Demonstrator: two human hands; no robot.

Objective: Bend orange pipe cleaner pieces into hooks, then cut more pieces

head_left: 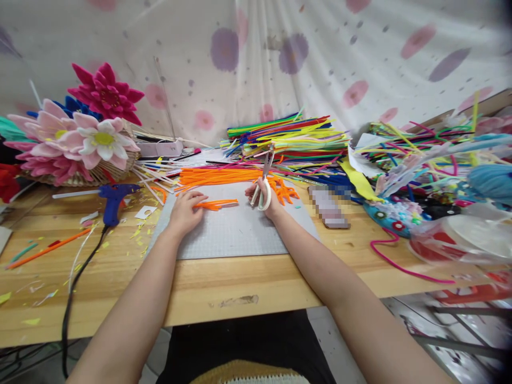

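Scissors with white handles are in my right hand, blades pointing up and away. My left hand rests at the left part of the grey mat, its fingers over one end of some short orange strips that stick out to the right. Behind both hands lies a bundle of long orange pipe cleaners. Bent orange pieces sit just to the right of my right hand, at the back right of the mat.
At the left are a blue glue gun with its black cable and a basket of fuzzy flowers. Colourful pipe cleaners are piled at the back. A phone, a pink strand and a plastic-wrapped roll lie right.
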